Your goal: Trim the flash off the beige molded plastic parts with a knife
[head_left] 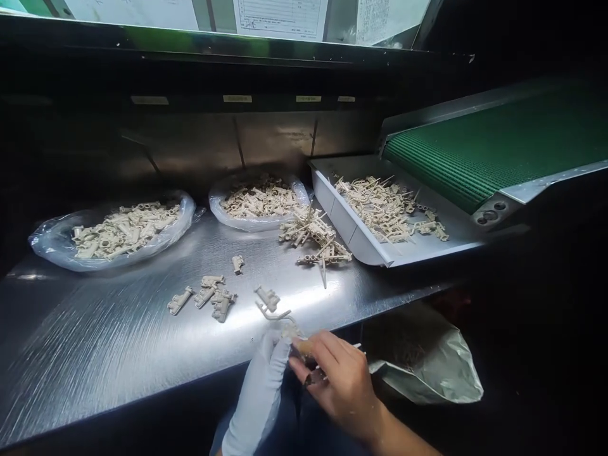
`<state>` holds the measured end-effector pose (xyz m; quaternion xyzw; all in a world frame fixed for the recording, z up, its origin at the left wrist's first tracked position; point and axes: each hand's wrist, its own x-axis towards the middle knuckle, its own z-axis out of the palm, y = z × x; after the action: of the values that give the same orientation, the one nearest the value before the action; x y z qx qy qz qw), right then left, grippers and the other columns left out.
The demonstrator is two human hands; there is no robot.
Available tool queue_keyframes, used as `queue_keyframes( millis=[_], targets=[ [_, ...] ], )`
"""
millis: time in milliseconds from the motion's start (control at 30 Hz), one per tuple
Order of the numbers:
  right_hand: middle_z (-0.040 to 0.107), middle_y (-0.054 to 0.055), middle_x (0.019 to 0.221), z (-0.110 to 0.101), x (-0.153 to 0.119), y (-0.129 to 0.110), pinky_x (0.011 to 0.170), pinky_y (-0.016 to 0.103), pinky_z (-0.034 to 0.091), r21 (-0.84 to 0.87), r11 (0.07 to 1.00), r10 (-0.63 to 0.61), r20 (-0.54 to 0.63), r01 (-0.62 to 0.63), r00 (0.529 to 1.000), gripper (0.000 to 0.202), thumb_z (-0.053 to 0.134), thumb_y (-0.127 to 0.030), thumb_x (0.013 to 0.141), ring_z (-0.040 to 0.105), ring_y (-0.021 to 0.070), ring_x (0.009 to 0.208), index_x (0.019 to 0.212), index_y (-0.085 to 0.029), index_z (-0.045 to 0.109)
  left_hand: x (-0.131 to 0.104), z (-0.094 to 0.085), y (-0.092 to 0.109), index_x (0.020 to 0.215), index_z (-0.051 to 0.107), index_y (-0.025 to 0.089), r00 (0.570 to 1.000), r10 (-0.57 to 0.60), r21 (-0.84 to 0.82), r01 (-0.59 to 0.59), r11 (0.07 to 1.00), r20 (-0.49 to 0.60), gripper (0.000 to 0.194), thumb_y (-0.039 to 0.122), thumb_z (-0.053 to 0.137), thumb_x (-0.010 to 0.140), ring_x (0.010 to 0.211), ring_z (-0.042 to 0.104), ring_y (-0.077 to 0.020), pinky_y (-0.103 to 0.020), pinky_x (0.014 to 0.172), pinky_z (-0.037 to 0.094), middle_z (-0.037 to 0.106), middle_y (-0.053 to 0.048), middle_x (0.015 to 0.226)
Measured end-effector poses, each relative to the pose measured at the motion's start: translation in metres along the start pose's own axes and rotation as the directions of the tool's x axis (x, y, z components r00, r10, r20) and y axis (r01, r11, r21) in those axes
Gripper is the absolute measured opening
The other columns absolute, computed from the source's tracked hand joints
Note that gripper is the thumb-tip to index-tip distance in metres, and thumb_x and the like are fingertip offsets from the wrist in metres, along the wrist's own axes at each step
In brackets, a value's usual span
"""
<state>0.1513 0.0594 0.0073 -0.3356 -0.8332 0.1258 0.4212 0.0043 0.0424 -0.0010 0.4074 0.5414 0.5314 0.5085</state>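
Note:
My left hand (266, 380), in a white glove, is closed on a beige moulded plastic part (291, 329) with a thin runner sticking out at its far side. Against it is my bare right hand (339, 377), its fingers curled together. Something dark shows between those fingers, and a yellowish patch lies at the fingertips; what they grip cannot be made out. A loose beige part (267, 298) lies just beyond the hands. Further left on the metal table (118, 354) is a small group of similar parts (216, 297). A heap of parts on runners (313, 234) lies before the tray.
Two clear plastic bags (187, 212) of beige parts stand along the back. A grey tray (354, 231) holds more parts beneath the end of a green conveyor belt (475, 152). An open bag (441, 373) hangs below the table's edge at right.

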Motion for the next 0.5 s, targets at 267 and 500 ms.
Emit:
queue_keyframes(
  millis=[267, 500],
  targets=[
    [0.057, -0.003, 0.067, -0.009, -0.013, 0.013, 0.056, 0.023, 0.04, 0.303, 0.847, 0.444, 0.053, -0.437, 0.895, 0.037, 0.044, -0.037, 0.11, 0.053, 0.012, 0.058, 0.078, -0.021, 0.056, -0.018, -0.002, -0.01, 0.082, 0.068, 0.021, 0.969, -0.157, 0.044, 0.151, 0.988, 0.192, 0.037, 0.054, 0.063, 0.097, 0.076, 0.064, -0.0217, -0.033, 0.076, 0.056, 0.069, -0.003, 0.078],
    [0.041, -0.005, 0.063, 0.006, -0.016, 0.004, 0.053, 0.024, 0.031, 0.336, 0.822, 0.461, 0.081, -0.459, 0.884, 0.039, 0.042, -0.033, 0.108, 0.041, 0.0113, 0.055, 0.07, -0.023, 0.04, -0.022, 0.01, -0.015, 0.103, 0.074, 0.02, 0.948, -0.179, 0.013, 0.182, 0.983, 0.262, 0.034, 0.052, 0.06, 0.101, 0.09, 0.068, -0.0225, -0.037, 0.087, 0.058, 0.076, -0.007, 0.101]
  ],
)
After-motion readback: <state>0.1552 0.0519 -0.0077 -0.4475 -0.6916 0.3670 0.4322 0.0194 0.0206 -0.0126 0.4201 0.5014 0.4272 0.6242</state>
